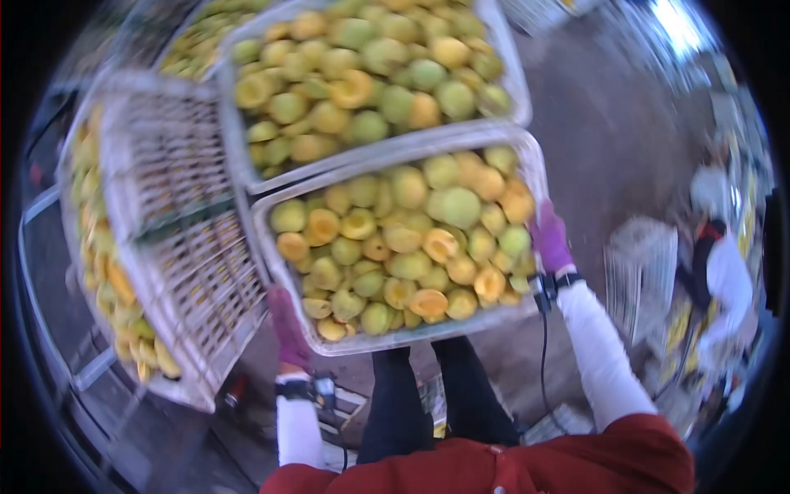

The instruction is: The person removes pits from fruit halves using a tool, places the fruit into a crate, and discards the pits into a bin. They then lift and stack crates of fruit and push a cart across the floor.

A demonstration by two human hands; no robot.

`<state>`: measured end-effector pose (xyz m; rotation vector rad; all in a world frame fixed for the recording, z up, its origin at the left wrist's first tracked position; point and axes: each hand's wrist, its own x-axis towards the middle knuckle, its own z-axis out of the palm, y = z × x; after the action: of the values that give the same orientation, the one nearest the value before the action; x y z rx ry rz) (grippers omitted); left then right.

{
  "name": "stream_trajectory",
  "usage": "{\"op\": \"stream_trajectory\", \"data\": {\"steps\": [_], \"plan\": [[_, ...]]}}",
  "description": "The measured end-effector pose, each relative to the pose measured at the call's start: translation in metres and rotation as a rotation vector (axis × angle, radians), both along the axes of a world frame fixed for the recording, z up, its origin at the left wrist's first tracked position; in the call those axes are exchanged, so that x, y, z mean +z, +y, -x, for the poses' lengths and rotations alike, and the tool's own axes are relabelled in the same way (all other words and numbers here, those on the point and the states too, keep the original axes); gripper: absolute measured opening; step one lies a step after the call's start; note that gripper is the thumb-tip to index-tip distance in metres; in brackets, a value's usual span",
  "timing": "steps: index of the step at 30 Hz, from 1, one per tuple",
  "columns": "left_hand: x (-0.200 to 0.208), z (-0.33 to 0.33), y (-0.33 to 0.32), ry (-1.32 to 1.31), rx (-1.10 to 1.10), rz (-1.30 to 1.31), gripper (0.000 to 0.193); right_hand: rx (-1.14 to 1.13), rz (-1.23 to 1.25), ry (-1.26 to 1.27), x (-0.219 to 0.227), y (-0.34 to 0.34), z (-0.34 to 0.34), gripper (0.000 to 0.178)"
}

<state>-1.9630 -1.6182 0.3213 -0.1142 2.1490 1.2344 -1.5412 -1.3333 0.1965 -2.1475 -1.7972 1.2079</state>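
A white plastic crate (411,339) full of yellow-green fruit halves (409,265), which look like apricots or peaches, is in front of my body. Several halves show orange, hollowed cut faces. My left hand (290,328), in a purple glove, grips the crate's near left side. At the right side, higher up, my purple-gloved right hand (551,237) holds the wall near the far corner. The fingers of both hands are partly hidden against the crate. Its far edge lies close against another full crate (520,78).
To the left, a tilted slatted crate (177,156) carries more fruit. Stacked light crates (640,272) stand on the floor (605,123) at right. Beyond them a person (724,276) in a white top and dark vest bends over. A metal frame (33,272) runs along the far left.
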Motion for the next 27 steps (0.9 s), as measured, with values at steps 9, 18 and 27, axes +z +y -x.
{"op": "stream_trajectory", "data": {"steps": [9,18,27], "plan": [[-0.04,-0.114,-0.125,-0.634,0.817,-0.627,0.088,-0.029,-0.225,0.131,-0.039,-0.005,-0.021,0.055],[-0.031,-0.094,-0.072,-0.549,0.777,-0.676,0.08,0.187,-0.065,-0.071,-0.037,0.021,-0.06,0.06],[-0.054,-0.085,-0.091,-0.417,0.629,-0.47,0.073,-0.344,0.269,0.392,0.019,0.014,0.011,0.054]]}}
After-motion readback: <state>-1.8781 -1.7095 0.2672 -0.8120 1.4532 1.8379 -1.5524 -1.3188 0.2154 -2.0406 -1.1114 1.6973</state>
